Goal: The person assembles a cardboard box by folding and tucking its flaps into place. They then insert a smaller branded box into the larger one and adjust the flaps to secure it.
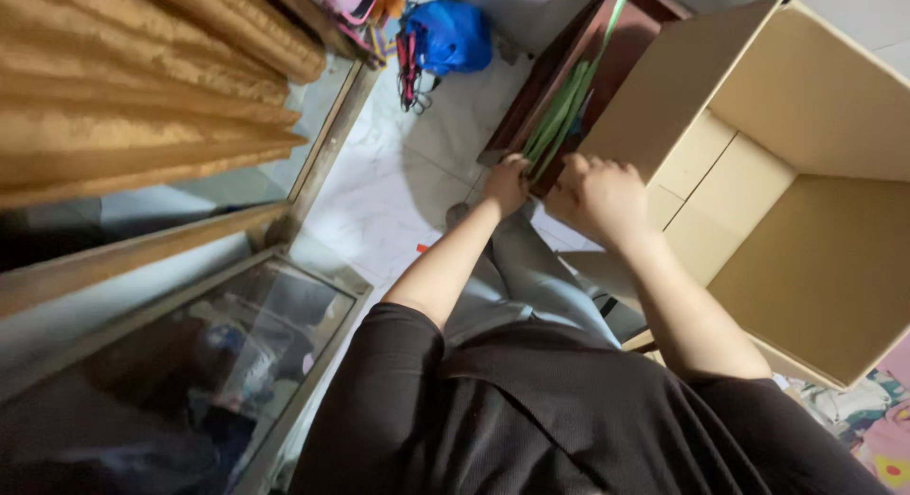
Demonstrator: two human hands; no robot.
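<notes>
far left: gold curtain [142,68] hangs bunched over a wood-framed glass panel [237,362], so the floor beside it stays open. a blue bag [453,35] lies on the white floor tiles [398,182] further back, well apart from the hands.

centre: left hand [507,184] is closed around the near end of a bundle of green strips [559,116], fingers curled together on it; the grip sits at the bundle's end, probably so the long strips stay gathered and do not fan out. the strips run up and away along a dark red wooden tray [550,87], which seems to keep them lying straight.

right of that: right hand [597,196] is just beside the left, seen from the back, knuckles bent; cannot tell whether its fingers clamp the strips or only rest against them.

far right: large open cardboard box [806,173] lies on its side, mouth toward the person, touching the hands' working area, so its inside is in easy reach.
</notes>
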